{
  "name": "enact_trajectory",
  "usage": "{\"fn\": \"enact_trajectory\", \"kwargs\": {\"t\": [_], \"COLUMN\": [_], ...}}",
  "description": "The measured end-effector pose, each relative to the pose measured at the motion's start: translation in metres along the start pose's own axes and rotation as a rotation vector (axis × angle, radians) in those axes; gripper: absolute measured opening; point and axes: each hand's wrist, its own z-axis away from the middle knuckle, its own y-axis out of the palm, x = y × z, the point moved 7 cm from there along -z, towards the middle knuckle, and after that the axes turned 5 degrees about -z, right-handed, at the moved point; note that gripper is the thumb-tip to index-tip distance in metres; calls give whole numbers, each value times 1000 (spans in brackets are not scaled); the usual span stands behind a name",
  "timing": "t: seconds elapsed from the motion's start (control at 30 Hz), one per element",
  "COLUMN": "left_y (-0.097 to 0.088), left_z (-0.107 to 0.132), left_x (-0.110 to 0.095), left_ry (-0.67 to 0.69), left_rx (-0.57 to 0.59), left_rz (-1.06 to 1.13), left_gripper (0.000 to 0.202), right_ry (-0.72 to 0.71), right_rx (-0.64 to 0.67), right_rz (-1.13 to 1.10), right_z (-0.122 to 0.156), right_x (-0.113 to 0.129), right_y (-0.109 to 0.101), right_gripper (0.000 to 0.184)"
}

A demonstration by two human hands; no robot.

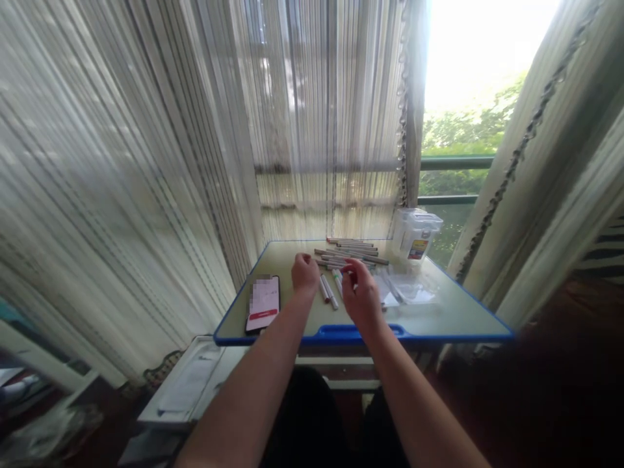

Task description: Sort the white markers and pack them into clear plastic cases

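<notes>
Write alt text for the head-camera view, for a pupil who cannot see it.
A person's left hand and right hand are beside a loose spread of marker pens on a blue-edged table. A smartphone lies at left; a clear plastic tub stands at back right, before striped sheer curtains.

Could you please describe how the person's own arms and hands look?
The left hand and right hand are ungloved. The left forearm and right forearm are bare, with no sleeve, watch or bracelet visible on them. Whether a ring is worn is too small to tell.
</notes>
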Motion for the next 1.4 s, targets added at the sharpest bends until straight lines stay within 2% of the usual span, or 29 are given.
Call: {"fn": "enact_trajectory", "kwargs": {"t": [0.07,0.1,0.17,0.27,0.47,0.73,0.9,1.17,1.4], "left_y": [-2,2,7,12,12,13,17,18,21], "left_z": [14,20,27,29,28,26,25,28,27], "left_x": [15,21,25,25,22,22,22,20,22], "left_ry": [-107,-141,-132,-102,-87,-76,-55,-48,-45], "left_rx": [-20,18,53,64,82,89,138,140,137], "left_rz": [-8,-22,-47,-71,-76,-61,-81,-70,-93], "left_gripper": [23,22,23,27,29,35,32,30,32], "right_ry": [35,37,12,-59,-102,-12,2,-24,-43], "right_rx": [9,22,92,166,343,515,539,522,575], "right_rz": [-4,-1,15,64,301,385,363,292,285], "right_z": [14,21,32,42,45,47,47,48,50], "right_x": [-7,-12,-19,-26,-34,-40,-43,-44,-40], "right_y": [13,19,30,39,55,64,66,65,66], "right_gripper": [31,30,29,28,40,33,33,37,31]}}
